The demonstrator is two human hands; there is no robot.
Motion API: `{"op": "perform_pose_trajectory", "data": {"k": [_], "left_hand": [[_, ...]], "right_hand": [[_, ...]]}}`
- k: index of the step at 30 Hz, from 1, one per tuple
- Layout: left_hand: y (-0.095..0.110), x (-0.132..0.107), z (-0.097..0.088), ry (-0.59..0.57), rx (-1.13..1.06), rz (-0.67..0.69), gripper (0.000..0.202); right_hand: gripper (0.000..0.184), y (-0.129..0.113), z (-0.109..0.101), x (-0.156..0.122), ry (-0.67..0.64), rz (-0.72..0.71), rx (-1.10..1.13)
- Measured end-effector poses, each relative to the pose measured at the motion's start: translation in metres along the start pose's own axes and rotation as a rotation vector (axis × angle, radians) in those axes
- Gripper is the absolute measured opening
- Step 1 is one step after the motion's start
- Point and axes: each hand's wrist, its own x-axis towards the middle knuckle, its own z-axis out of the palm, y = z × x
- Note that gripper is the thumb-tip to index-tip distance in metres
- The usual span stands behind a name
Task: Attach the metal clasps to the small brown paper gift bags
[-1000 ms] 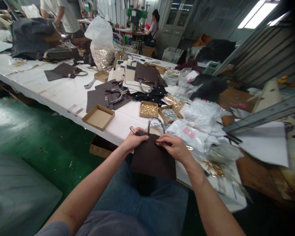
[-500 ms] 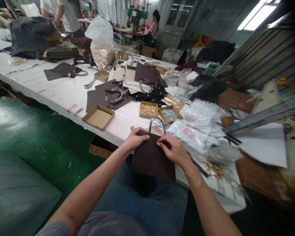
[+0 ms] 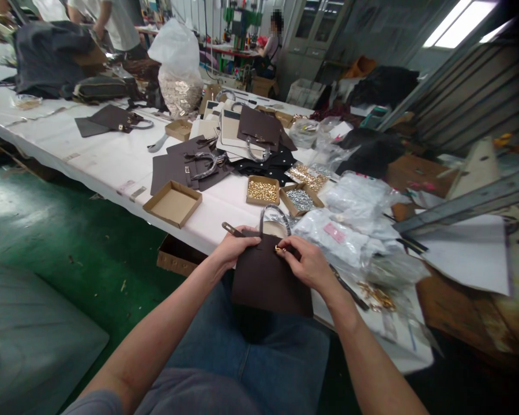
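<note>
A dark brown bag panel (image 3: 270, 282) hangs over my lap at the table's edge, its plastic-wrapped handle (image 3: 275, 210) arching up at the top. My left hand (image 3: 236, 248) grips the panel's upper left corner, thumb on the front face. Beside that hand a brown strap end with a gold metal piece (image 3: 232, 229) sticks out to the left. My right hand (image 3: 300, 259) pinches a small gold metal fitting (image 3: 279, 248) against the panel's face, below the handle's right end. The fitting's far part is hidden by my fingers.
Small boxes of gold pieces (image 3: 263, 190) and silver pieces (image 3: 300, 199) stand just beyond the panel. An open cardboard box (image 3: 173, 204) sits to the left. Plastic bags (image 3: 341, 230) crowd the right. Brown panels (image 3: 181, 164) lie further back. A seated person (image 3: 273, 49) is in the background.
The strap end beside my left hand has swung further left and now shows more of its length. My right hand stays at the same spot with the gold fitting.
</note>
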Motion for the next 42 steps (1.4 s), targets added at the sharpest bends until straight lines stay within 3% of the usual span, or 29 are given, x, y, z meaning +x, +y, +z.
{"op": "perform_pose_trajectory", "data": {"k": [11,19,29,38,42], "left_hand": [[-0.003,0.006,-0.003,0.036,0.035,0.013,0.044],[-0.002,0.003,0.000,0.049,0.050,-0.007,0.049],[-0.002,0.002,0.002,0.031,0.076,0.058,0.047],[-0.003,-0.004,-0.002,-0.012,0.102,0.083,0.049],[-0.002,-0.011,-0.006,-0.061,0.170,0.150,0.049]], "right_hand": [[0.009,-0.001,-0.001,0.007,-0.045,0.058,-0.053],[0.011,0.004,-0.008,0.013,-0.131,-0.043,0.026],[0.013,-0.005,0.002,0.007,0.003,0.047,0.087],[0.016,0.000,-0.002,0.009,-0.081,0.018,0.115],[0.017,0.001,-0.004,0.005,-0.057,0.061,0.129]]}}
